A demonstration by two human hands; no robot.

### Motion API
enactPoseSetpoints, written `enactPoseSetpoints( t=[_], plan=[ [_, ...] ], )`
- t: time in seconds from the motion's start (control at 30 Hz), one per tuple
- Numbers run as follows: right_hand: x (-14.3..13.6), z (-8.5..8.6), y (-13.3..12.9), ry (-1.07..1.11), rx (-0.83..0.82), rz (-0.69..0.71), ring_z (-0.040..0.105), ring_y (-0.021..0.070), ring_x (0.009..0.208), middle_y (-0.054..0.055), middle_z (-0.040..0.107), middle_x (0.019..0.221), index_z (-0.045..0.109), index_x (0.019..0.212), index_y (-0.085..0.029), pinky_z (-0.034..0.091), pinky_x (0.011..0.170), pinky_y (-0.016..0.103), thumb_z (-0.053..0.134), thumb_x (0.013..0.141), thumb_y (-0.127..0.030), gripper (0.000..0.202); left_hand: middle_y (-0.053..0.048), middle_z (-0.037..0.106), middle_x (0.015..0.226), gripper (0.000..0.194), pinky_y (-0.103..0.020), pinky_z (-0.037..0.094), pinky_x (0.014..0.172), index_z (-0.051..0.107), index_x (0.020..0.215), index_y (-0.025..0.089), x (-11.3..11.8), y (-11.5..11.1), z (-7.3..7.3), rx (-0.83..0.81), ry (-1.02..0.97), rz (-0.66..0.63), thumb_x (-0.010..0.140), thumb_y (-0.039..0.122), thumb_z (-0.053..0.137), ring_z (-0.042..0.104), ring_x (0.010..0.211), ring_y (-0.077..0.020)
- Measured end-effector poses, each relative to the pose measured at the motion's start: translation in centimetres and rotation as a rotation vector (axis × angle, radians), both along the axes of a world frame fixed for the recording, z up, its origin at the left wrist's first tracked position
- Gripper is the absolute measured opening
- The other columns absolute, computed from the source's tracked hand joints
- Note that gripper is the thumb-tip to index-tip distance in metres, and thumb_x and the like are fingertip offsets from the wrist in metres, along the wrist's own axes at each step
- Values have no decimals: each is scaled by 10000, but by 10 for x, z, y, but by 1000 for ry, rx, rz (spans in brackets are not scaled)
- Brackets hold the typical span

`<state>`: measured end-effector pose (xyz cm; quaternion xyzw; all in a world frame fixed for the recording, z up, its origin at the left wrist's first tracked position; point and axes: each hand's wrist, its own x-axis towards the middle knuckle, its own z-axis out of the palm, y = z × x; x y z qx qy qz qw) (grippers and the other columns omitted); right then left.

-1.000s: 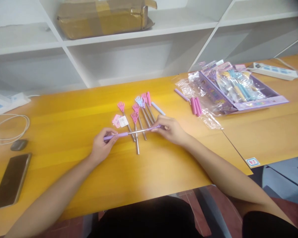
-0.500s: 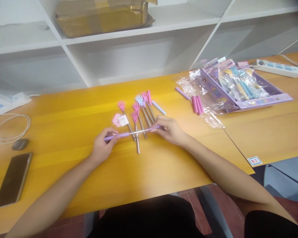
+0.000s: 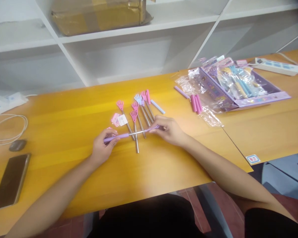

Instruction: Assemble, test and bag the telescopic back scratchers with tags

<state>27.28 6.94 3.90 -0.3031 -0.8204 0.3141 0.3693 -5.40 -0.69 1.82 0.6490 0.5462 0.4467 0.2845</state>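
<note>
A purple back scratcher (image 3: 136,132) is stretched between my two hands, its short metal rod showing in the middle. My left hand (image 3: 103,145) is closed around its purple handle. At the other end, my right hand (image 3: 169,131) pinches the purple head, which the fingers partly cover. Just beyond lie several back scratchers with metal rods and no handles: pink hand-shaped heads (image 3: 133,116) and a light blue one (image 3: 138,99). Loose handle sleeves, one pink (image 3: 148,97) and one light blue (image 3: 158,106), lie beside them. A white tag (image 3: 122,120) rests near the leftmost rod.
On the right stands a purple display box (image 3: 263,100) with bagged back scratchers; pink sleeves (image 3: 196,103), a purple sleeve (image 3: 181,92) and clear wrappers lie beside it. A phone (image 3: 11,181), a dark mouse-like object (image 3: 17,145) and a white cable (image 3: 26,124) are on the left. White shelving (image 3: 129,35) stands behind.
The view has shifted slightly. Both hands keep the same grip on the purple back scratcher, and a bit of pink now shows by my left fingers.
</note>
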Motion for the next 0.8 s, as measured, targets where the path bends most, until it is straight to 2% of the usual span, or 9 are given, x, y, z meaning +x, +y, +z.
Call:
enactPoseSetpoints(
  t=[0.2,0.63,0.8],
  plan=[
    [-1,2,-2,1,-6,9,495,145,659,7,563,769,775,917,-222,386,606,296,733,1023,-392,205,-18,719,910,235,-254,481,617,727,1055,231,0,0,-2,15,5,-13,954,441,758,607,684,-145],
    [-3,1,-4,4,-20,12,510,144,673,14,601,799,775,936,-222,389,609,295,731,1027,-370,179,-24,719,901,216,-268,490,642,738,1041,237,2,-1,0,18,3,-20,951,432,761,631,729,-162],
    [-4,1,-6,14,-32,11,516,145,680,14,596,802,776,928,-216,390,612,296,731,1027,-381,198,-3,696,848,203,-248,471,607,738,1046,232,1,0,-1,23,16,-31,955,413,761,585,658,-136]
  ],
)
